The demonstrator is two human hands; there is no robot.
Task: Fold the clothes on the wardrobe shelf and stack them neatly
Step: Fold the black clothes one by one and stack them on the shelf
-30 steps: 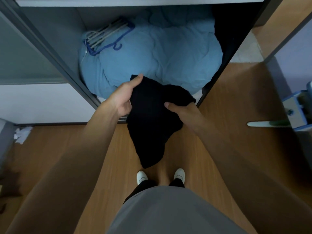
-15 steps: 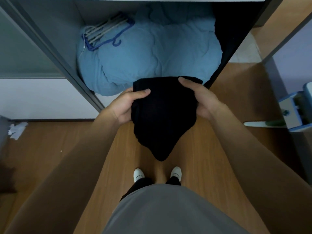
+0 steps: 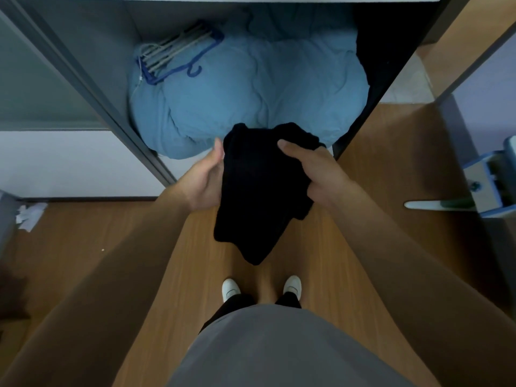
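The black garment [image 3: 259,196] hides the fingers of the left hand [image 3: 203,182] and right hand [image 3: 321,177]; its kind is unclear. The right edge cuts off a blue object [image 3: 488,177].

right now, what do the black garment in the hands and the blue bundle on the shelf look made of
Black garment: soft matte fabric, possibly knit; it hangs limp and bunched. Blue bundle: matte woven cloth, probably padded bedding; it looks puffy and creased.

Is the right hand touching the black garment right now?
Touching. Head view: the right hand grips the black garment, fingers curled over its upper right edge.
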